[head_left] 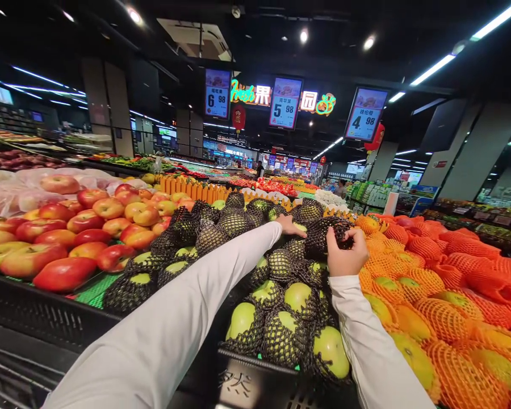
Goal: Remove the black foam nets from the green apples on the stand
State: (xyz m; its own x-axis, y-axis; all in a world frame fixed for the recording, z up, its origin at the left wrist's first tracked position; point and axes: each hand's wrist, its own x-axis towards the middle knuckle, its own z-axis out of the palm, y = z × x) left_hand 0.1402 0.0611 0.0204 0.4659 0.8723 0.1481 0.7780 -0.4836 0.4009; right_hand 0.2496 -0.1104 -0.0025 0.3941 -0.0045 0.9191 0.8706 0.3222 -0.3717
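Green apples in black foam nets fill the centre bin. Loose red apples lie left of them; oranges in orange foam nets lie right. Both hands, left hand and right hand, rest on the centre pile's far part. Hanging price screens behind, overhead.

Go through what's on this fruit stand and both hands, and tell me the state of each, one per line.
Left hand: flat on the netted green apples, open.
Right hand: grip closed on a black-netted fruit.
Green apples: piled, each in black foam net.
Red apples: piled bare.
Orange-netted fruit: piled.
Price screens: lit.
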